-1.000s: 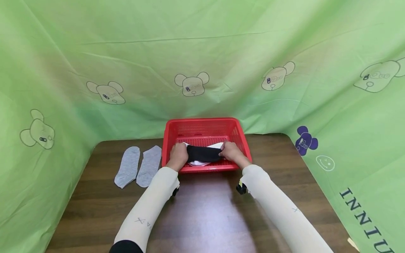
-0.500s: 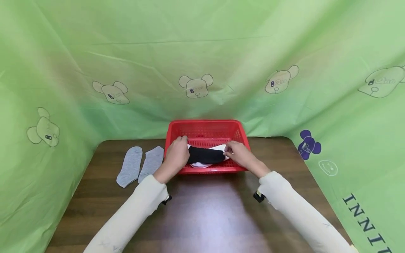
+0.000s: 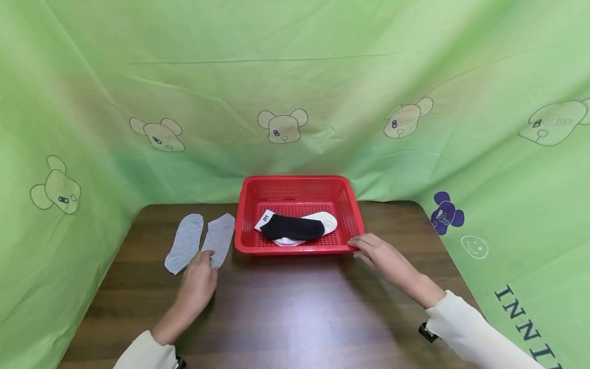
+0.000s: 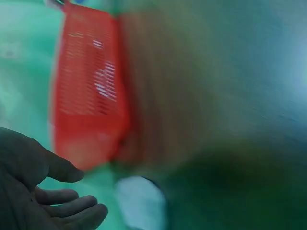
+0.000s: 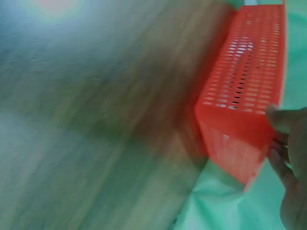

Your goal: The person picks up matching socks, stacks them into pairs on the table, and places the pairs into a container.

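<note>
My left hand (image 3: 199, 282) hovers over the near end of the right grey sock (image 3: 219, 236), fingers relaxed and nothing held. In the left wrist view its thumb and fingers (image 4: 72, 208) are spread apart. A second grey sock (image 3: 186, 241) lies flat just left of it. My right hand (image 3: 380, 256) is at the near right corner of the red basket (image 3: 295, 249), its fairly straight fingertips right at the rim. Inside the basket, a black sock with a white lettered cuff (image 3: 295, 228) lies across a white sock (image 3: 328, 221).
A brown wooden table (image 3: 295, 318) carries the basket and socks. Green cloth (image 3: 216, 169) with printed bear heads hangs behind and on both sides. The basket stands at the table's back edge, close to the cloth.
Both hands have let go of the black sock and left it in the basket. The left hand has moved left to the grey socks, the right hand to the basket's near right corner.
</note>
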